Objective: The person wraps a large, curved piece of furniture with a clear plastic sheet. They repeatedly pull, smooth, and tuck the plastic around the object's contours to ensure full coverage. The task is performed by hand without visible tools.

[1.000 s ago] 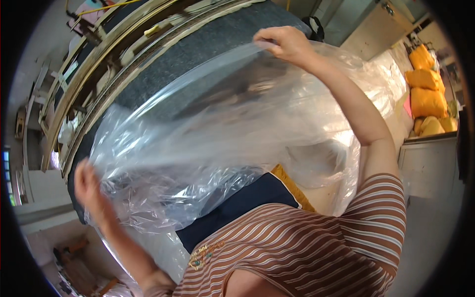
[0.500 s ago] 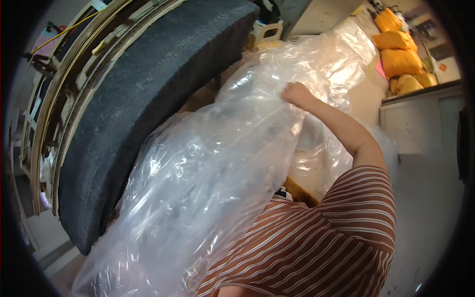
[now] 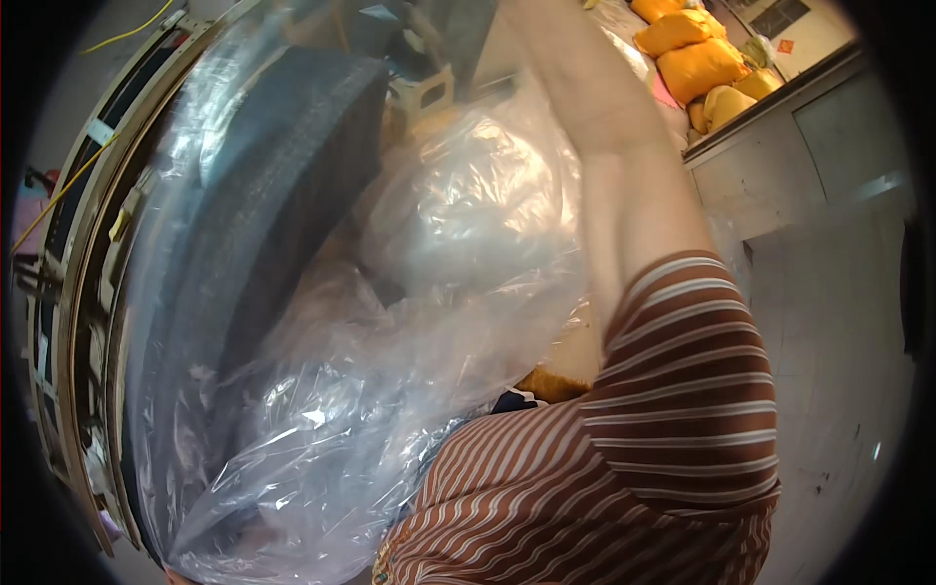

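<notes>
A large clear plastic sheet or bag (image 3: 322, 419) spreads before me, crumpled and shiny, from the lower edge to the top. Its left part drapes over a long, curved, dark grey padded piece (image 3: 292, 146), which shows through the film. My right arm (image 3: 624, 166) stretches far up, and the hand lies past the top edge. At the lower left a sliver of skin shows by the sheet's bottom corner, likely my left hand (image 3: 175, 577); its fingers are hidden.
Curved wooden frames (image 3: 73, 322) stand along the left, with a yellow cord (image 3: 68, 190) near them. A cream plastic stool or crate (image 3: 425, 96) is behind the sheet. Orange stuffed sacks (image 3: 700, 68) are piled at the far right, beyond a grey cabinet (image 3: 770, 156).
My right hand, closed on the plastic half a second ago, has moved up and out of view. The film has lifted and spread left over the dark padded piece, which was uncovered before.
</notes>
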A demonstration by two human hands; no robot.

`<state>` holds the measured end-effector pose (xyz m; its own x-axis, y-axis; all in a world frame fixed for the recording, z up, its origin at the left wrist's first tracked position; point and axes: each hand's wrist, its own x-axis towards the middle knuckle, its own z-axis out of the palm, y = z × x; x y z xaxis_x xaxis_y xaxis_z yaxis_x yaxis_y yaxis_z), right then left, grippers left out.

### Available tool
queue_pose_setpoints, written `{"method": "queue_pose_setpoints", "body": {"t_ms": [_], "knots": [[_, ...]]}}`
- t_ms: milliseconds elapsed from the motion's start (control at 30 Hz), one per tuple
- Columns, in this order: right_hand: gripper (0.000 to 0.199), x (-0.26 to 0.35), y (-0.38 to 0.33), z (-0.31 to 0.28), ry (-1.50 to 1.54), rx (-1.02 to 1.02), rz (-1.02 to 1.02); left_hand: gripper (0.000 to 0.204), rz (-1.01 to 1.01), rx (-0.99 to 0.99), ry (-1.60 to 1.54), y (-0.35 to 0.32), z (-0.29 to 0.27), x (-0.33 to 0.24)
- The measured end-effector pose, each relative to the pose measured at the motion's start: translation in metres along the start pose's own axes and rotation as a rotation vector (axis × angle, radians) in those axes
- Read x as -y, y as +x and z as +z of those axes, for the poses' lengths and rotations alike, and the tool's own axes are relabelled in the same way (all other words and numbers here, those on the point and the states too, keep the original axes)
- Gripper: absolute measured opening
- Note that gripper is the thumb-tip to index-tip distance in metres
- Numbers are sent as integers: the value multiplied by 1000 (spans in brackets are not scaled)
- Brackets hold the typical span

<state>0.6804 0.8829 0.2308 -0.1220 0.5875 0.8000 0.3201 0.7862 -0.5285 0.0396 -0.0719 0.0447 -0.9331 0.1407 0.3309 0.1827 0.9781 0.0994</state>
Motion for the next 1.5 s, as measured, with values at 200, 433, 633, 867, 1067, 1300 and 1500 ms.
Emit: {"method": "queue_pose_setpoints", "body": {"t_ms": [200,433,633,867,1067,1300,1500], "knots": [[49,8,-113,83,-240,461,-186,50,172,219,-198,-32,4,29],[57,-33,-164,166,-490,671,-43,50,-685,613,-865,16,10,85],[53,-23,-136,159,-176,885,192,52,-354,174,-781,-6,14,-45],[53,-136,-77,179,-897,824,39,36,-146,-293,-741,-17,18,-132],[23,210,-195,294,68,758,-503,32,-248,-329,-833,-39,11,-133],[20,541,-395,327,1010,1051,-895,22,-304,-376,-935,-22,10,-134],[27,641,-462,389,834,1133,-1172,28,-112,-387,-748,-1,36,-91]]}}
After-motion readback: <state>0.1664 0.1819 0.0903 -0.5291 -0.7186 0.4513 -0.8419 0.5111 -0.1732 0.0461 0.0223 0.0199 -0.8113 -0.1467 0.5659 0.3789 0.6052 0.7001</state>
